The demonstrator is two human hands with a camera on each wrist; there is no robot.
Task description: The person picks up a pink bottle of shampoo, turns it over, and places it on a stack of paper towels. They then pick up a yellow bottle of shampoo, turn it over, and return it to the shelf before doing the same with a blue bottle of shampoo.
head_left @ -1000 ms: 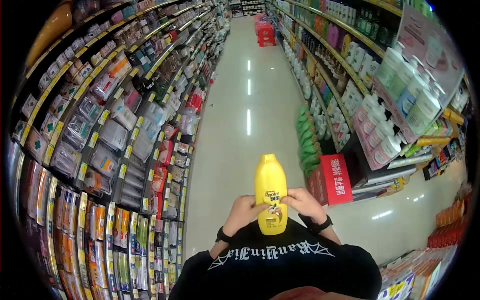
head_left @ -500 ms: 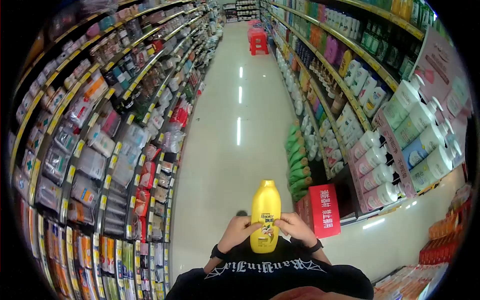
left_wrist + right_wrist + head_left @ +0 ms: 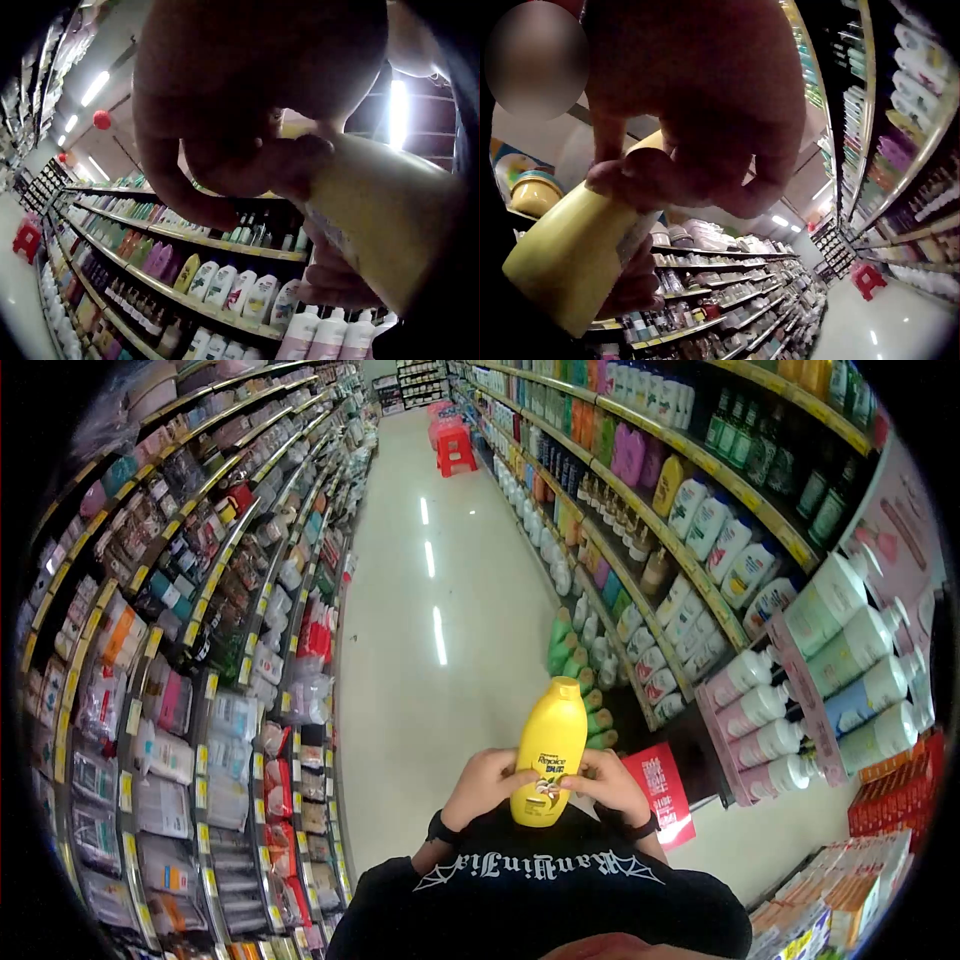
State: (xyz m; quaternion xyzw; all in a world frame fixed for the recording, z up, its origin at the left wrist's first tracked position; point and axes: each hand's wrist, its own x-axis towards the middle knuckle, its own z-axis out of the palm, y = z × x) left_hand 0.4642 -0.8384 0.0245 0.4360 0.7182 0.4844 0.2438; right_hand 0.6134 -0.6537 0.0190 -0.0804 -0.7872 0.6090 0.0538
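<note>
In the head view a yellow bottle (image 3: 552, 750) with dark lettering is held in front of the chest, cap end away from the body and leaning slightly right. The left hand (image 3: 486, 788) grips its left side and the right hand (image 3: 608, 784) its right side, both thumbs over the front. Fingers behind the bottle are hidden in this view. In the left wrist view the left hand (image 3: 247, 97) is dark against the bottle (image 3: 382, 217). The right wrist view shows the right hand (image 3: 697, 97) curled round the bottle (image 3: 577, 255).
Shelves of packaged goods (image 3: 165, 805) line the left of an aisle floor (image 3: 420, 580). Bottles on shelves (image 3: 690, 510) run along the right, with pump bottles (image 3: 765, 705) at the near end. A red sign (image 3: 660, 790) stands near the right hand, and a red stool (image 3: 456, 452) farther down.
The head view has turned to the right, so the aisle and red stool sit farther left. The bottle now leans to the right, still held by both hands.
</note>
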